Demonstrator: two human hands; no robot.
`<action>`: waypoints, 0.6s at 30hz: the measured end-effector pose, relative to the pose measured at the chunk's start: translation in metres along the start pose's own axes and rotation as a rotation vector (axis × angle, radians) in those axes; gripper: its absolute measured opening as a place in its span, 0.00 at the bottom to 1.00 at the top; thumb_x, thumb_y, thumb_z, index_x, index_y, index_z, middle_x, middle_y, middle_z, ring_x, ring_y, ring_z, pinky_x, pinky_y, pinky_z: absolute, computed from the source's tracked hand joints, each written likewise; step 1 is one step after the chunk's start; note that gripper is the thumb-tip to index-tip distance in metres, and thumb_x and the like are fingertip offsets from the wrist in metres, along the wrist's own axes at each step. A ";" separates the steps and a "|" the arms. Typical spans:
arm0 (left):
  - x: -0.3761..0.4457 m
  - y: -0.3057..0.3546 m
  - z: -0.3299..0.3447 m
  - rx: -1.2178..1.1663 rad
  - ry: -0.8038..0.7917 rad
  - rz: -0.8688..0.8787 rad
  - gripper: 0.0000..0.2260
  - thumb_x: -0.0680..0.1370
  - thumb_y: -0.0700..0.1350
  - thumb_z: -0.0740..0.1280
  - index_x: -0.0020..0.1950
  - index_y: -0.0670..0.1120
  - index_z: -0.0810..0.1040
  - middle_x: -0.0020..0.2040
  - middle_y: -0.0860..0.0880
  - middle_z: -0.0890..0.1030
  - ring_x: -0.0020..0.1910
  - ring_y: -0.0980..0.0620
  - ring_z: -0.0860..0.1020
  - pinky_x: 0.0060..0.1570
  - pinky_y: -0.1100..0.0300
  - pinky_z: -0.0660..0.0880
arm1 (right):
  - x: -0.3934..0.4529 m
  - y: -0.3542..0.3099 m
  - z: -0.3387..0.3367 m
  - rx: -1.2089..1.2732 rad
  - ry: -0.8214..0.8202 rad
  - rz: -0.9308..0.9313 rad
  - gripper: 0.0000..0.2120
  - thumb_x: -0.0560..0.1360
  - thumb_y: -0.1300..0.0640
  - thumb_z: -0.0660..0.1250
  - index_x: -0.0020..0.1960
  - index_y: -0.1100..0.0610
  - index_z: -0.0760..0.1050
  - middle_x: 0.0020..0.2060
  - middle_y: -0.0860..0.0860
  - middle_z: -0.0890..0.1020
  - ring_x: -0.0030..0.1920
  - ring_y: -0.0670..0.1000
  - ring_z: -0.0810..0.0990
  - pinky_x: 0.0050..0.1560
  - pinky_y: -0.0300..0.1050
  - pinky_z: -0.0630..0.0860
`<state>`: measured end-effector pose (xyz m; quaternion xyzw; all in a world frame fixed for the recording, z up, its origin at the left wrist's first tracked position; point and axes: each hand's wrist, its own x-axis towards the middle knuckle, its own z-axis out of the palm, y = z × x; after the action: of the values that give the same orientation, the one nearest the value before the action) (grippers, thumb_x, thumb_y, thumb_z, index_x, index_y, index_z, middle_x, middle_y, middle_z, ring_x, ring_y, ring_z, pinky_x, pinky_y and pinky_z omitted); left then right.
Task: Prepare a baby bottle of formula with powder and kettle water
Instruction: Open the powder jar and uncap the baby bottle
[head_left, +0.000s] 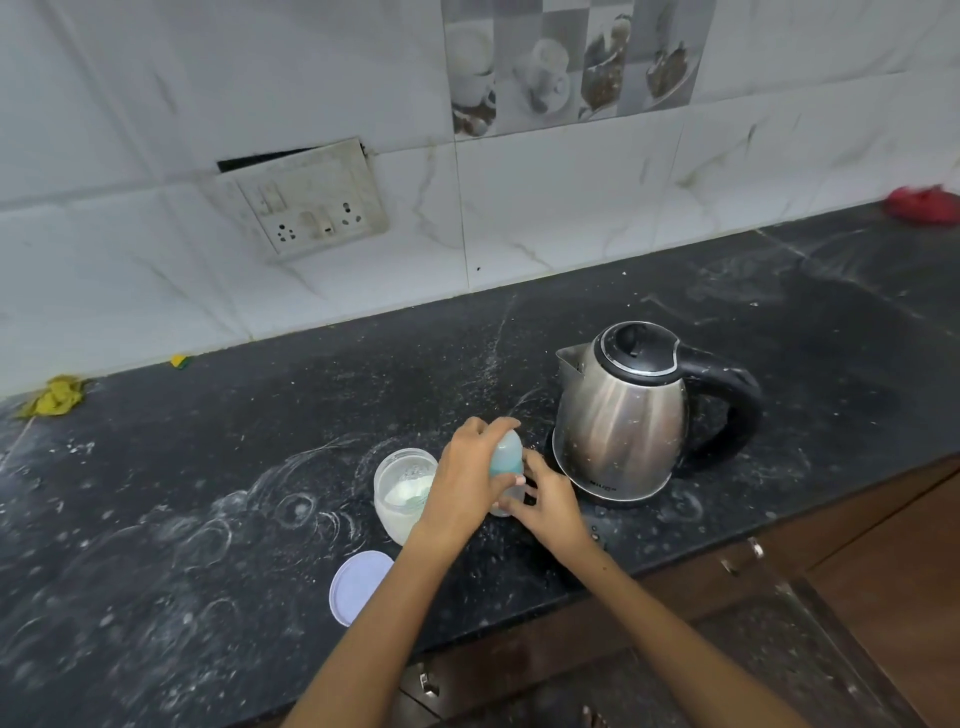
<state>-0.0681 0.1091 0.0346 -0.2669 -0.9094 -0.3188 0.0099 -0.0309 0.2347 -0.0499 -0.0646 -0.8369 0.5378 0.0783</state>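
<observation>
A small baby bottle (506, 460) with a pale blue cap stands upright on the black counter (208, 519), just left of the steel kettle (623, 415). My left hand (467, 478) wraps round the bottle's capped top. My right hand (545, 501) holds the clear lower body of the bottle, fingers curled on it. An open clear jar (400, 491) of white powder, with a scoop inside, stands directly left of my left hand. Its round lid (358, 587) lies flat nearer the counter's front edge.
The counter is dusted with white powder and ring marks. A wall socket panel (311, 202) hangs loose on the tiled wall. A yellow cloth (52, 397) lies far left, a red cloth (924, 205) far right. Wooden drawers (753, 561) run below the edge.
</observation>
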 end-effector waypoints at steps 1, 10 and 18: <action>-0.001 0.003 0.003 0.025 0.039 -0.022 0.26 0.69 0.44 0.75 0.65 0.51 0.72 0.51 0.47 0.73 0.49 0.47 0.75 0.46 0.59 0.72 | 0.000 0.001 0.001 -0.009 0.011 0.000 0.30 0.63 0.42 0.69 0.62 0.54 0.73 0.46 0.49 0.84 0.48 0.50 0.83 0.51 0.56 0.81; 0.007 0.022 0.008 0.269 0.086 -0.217 0.24 0.69 0.53 0.73 0.58 0.44 0.69 0.51 0.43 0.73 0.49 0.43 0.76 0.39 0.57 0.67 | -0.002 0.002 0.002 -0.042 0.054 0.034 0.32 0.58 0.41 0.71 0.58 0.53 0.73 0.44 0.47 0.83 0.45 0.50 0.83 0.45 0.56 0.81; 0.021 0.006 -0.013 0.129 -0.318 -0.035 0.29 0.67 0.36 0.73 0.66 0.52 0.71 0.58 0.44 0.74 0.57 0.43 0.74 0.56 0.52 0.73 | -0.002 0.001 0.001 -0.004 0.042 0.060 0.31 0.61 0.48 0.78 0.61 0.55 0.73 0.53 0.49 0.82 0.56 0.47 0.80 0.55 0.52 0.80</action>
<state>-0.0850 0.1153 0.0525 -0.2970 -0.9225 -0.2137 -0.1227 -0.0288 0.2342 -0.0515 -0.1009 -0.8338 0.5370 0.0795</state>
